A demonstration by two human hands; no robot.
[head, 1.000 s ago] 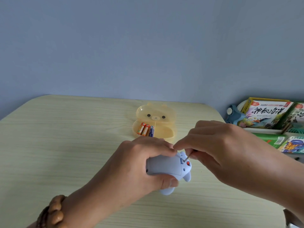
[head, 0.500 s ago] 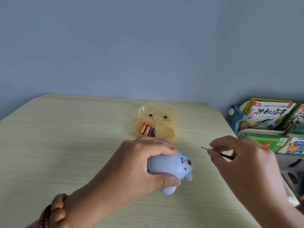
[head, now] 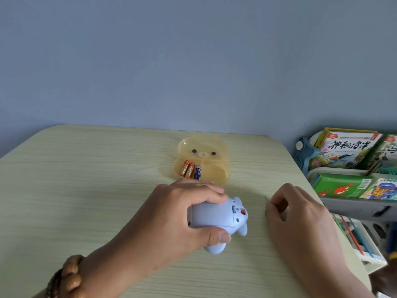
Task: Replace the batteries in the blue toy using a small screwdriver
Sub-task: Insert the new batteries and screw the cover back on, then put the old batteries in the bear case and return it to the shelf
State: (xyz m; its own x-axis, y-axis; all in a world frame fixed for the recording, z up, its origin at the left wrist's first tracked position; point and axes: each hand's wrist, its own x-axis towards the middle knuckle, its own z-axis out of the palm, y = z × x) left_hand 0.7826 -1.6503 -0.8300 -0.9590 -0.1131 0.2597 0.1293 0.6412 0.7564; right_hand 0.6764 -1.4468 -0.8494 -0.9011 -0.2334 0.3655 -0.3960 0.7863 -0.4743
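Observation:
My left hand grips the blue toy on the pale wooden table, thumb on its near side and fingers over the top. The toy's underside, with a small red switch, faces right. My right hand rests low over the table just right of the toy, fingers curled around the small screwdriver; only its thin metal tip shows, pointing up and left, apart from the toy. Three batteries, two orange and one blue, lie in an open yellow bear-shaped box behind the toy.
A shelf unit with picture books stands off the table's right edge, with coloured pencils in a lower bin. A blue-grey wall runs behind the table. A bead bracelet is on my left wrist.
My right hand pulled the screwdriver away from the toy's end, swung right, then came down toward the table. My left hand kept its hold on the toy.

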